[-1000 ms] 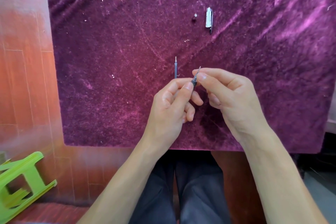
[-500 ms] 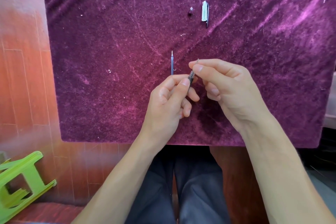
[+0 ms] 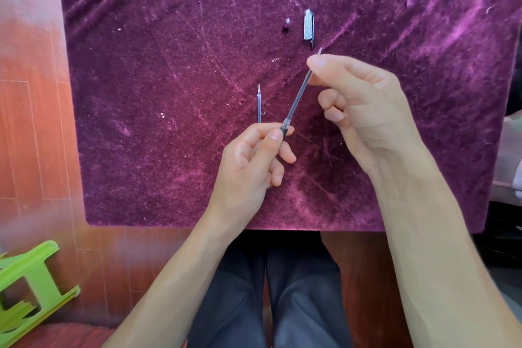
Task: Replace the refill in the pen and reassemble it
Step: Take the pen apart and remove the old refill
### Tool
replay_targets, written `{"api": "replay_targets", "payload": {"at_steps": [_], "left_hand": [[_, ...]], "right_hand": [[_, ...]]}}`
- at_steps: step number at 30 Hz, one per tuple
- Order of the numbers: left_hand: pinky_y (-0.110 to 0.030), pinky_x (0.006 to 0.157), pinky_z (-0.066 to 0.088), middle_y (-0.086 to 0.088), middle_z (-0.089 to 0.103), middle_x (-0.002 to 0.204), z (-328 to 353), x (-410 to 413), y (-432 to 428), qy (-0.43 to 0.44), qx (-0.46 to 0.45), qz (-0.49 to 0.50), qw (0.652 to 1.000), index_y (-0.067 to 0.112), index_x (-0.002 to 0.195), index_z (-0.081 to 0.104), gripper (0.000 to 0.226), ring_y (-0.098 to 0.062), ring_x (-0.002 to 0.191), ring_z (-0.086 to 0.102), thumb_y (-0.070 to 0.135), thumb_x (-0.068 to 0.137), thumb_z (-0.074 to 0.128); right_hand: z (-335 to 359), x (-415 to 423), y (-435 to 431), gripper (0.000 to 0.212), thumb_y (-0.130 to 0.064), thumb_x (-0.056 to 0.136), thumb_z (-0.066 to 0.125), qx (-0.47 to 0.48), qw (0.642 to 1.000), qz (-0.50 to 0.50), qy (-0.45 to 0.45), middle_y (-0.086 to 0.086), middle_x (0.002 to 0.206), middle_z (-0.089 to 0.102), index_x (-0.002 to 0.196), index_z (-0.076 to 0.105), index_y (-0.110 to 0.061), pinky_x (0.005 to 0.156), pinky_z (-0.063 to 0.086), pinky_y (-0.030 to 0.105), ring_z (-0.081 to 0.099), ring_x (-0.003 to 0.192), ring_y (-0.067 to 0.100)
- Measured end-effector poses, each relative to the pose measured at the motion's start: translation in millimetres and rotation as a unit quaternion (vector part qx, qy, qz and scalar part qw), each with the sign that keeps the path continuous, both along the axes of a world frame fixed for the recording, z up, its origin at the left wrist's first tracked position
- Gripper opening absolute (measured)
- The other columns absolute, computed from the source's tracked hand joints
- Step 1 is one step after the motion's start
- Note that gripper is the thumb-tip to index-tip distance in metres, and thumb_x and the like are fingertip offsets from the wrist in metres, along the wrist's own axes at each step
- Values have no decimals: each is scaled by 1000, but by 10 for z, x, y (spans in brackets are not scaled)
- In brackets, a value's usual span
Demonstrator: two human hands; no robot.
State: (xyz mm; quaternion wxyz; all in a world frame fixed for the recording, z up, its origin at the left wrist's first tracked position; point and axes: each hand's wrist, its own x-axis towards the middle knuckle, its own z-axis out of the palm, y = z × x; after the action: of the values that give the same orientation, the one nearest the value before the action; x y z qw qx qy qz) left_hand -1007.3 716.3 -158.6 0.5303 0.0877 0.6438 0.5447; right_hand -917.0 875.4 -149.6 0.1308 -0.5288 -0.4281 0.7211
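My left hand [image 3: 248,167] pinches the dark pen barrel [image 3: 284,129], of which only the front end with a clear collar shows above my thumb. My right hand [image 3: 358,104] pinches a thin grey refill [image 3: 299,94] near its tip; the refill slants up and to the right out of the barrel mouth. A second refill [image 3: 258,104] lies upright on the purple velvet cloth [image 3: 158,99], just left of the barrel, its lower end hidden by my left fingers. Farther back lie the pen cap [image 3: 309,25] with its clip and a small dark part [image 3: 286,28].
The cloth covers a table whose near edge runs above my dark-trousered knees. A green plastic stool [image 3: 31,288] lies on the red wooden floor at lower left. Bits of lint speckle the cloth.
My right hand has moved up and to the right, drawing a long stretch of the refill out of the barrel. The left hand has held the barrel almost still.
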Motion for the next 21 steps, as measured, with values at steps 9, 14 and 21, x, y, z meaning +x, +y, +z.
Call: {"api": "replay_targets", "payload": {"at_steps": [9, 14, 21], "left_hand": [[-16, 46, 37, 1, 67, 76, -4, -14, -3, 8, -5, 2, 1000, 5, 111, 69, 26, -4, 45, 47, 20, 104, 48], [-15, 45, 36, 2, 67, 76, -24, -19, 26, 12, -8, 1, 1000, 7, 110, 70, 25, -4, 46, 47, 21, 104, 49], [-16, 45, 36, 4, 67, 75, -46, -31, 107, 23, -2, -1, 1000, 6, 112, 69, 25, -4, 46, 48, 18, 106, 49]], "right_hand": [[28, -90, 307, 14, -26, 95, 81, 21, 998, -55, 12, -2, 91, 82, 82, 85, -23, 51, 38, 13, 54, 58, 3], [10, -27, 424, 13, -22, 96, 80, 23, 995, -96, 18, -1, 88, 81, 83, 83, -20, 48, 36, 14, 54, 57, 3], [-109, 278, 433, 7, -24, 92, 82, 138, 986, -54, -82, -12, 76, 77, 86, 85, -21, 57, 42, 13, 56, 59, 2]]}}
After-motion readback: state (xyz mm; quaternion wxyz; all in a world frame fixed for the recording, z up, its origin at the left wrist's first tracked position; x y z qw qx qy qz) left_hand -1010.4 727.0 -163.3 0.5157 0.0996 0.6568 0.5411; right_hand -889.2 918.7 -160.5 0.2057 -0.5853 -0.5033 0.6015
